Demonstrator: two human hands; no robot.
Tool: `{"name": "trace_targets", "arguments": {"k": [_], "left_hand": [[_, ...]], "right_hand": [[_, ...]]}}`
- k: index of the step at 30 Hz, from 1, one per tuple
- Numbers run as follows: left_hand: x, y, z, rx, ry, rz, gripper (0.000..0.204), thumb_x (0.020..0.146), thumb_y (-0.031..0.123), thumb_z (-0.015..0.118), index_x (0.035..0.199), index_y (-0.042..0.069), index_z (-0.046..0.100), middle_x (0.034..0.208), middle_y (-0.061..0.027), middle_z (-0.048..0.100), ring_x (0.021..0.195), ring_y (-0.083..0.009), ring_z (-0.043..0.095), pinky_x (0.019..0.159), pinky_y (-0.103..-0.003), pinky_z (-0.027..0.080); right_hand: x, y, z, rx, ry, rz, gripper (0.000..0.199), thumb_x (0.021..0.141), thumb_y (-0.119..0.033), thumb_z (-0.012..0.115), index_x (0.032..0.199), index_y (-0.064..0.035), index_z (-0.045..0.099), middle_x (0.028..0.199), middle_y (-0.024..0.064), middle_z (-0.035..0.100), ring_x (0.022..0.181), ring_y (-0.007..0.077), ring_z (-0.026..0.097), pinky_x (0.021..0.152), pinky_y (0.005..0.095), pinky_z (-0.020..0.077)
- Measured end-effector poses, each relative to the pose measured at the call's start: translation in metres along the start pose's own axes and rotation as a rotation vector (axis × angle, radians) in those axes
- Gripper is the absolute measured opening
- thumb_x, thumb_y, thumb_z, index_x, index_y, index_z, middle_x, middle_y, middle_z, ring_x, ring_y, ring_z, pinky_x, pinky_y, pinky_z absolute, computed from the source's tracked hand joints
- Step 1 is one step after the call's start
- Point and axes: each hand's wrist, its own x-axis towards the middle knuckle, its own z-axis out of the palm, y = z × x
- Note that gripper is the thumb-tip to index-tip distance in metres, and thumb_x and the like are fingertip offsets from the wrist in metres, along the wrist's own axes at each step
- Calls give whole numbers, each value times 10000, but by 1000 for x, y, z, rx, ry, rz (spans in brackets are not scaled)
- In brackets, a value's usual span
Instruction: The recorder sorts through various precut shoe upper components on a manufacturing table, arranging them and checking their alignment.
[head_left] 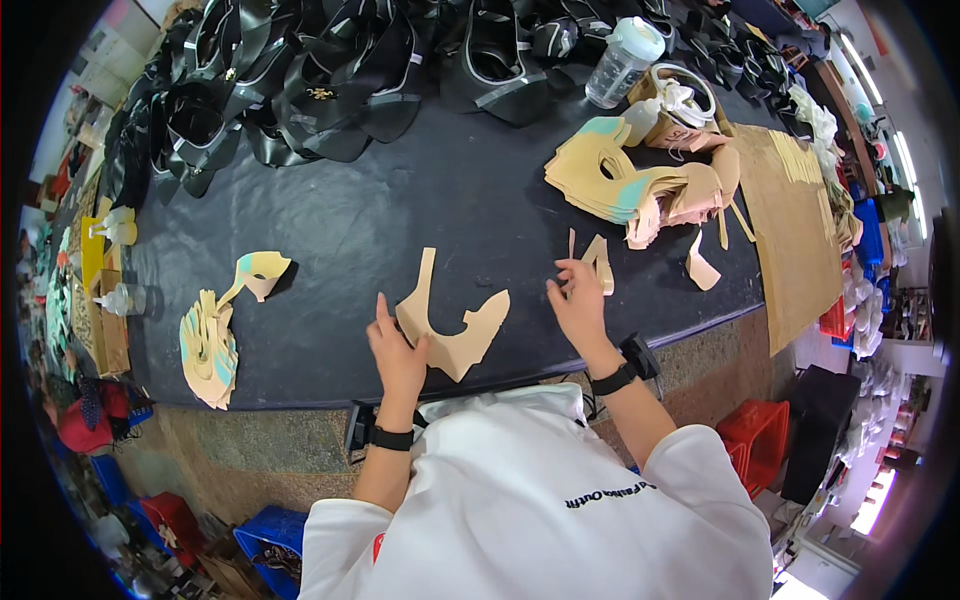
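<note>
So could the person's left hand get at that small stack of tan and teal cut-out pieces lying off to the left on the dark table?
Probably yes: the left hand rests on a tan cut-out piece, and only bare dark table lies between it and the stack.

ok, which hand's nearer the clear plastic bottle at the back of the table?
Right. The right hand lies below and a little left of the clear plastic bottle; the left hand sits farther left and lower.

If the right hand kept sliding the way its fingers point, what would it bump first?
Probably the small tan strip piece that the right hand already touches at its fingertips. Farther along that line lies the big stack of tan and teal cut pieces, though depth is hard to judge.
</note>
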Motion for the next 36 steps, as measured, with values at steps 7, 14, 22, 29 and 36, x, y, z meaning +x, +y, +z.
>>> {"name": "trace_targets", "arguments": {"k": [7, 14, 22, 29, 36], "left_hand": [[46, -50, -23, 176, 392, -33, 792, 735, 164, 719, 1374, 8, 278, 1242, -261, 337, 1142, -408, 352, 948, -478, 334], [137, -73, -95, 117, 799, -558, 657, 734, 238, 737, 1309, 229, 419, 1353, -216, 285, 1208, -405, 315, 987, -487, 280], [99, -34, -115, 630, 868, 180, 109, 765, 94, 656, 839, 142, 593, 1198, -91, 487, 1145, -324, 394, 955, -503, 233], [-3, 53, -109, -211, 23, 322, 133, 814, 70, 662, 887, -1, 575, 697, -83, 611, 610, -94, 551, 527, -258, 431], [-42, 34, -59, -1005, -66, -92, 206, 829, -19, 611, 790, 74, 430, 692, 37, 461, 615, -36, 461, 523, -189, 360]], "right_hand": [[26, 14, 0, -429, 156, 53, 525, 713, -220, 710, 1175, -86, 501, 902, 64, 579, 929, 269, 534, 825, 436, 379], [-2, 5, -9, -88, 3, 128, 343, 730, -53, 675, 1060, -57, 581, 757, 57, 591, 717, 212, 575, 734, 363, 440], [-23, -55, -39, -168, 80, -98, 333, 726, -106, 691, 1046, -83, 599, 1052, 100, 556, 1058, 308, 480, 901, 403, 366], [-26, -144, -16, 271, -168, -284, 431, 721, -159, 731, 1097, -31, 564, 1054, 134, 543, 1068, 309, 500, 920, 383, 407], [-46, -133, 12, 411, -248, -75, 287, 770, -126, 705, 984, -21, 545, 930, 79, 501, 837, 147, 528, 631, 248, 434]]}}
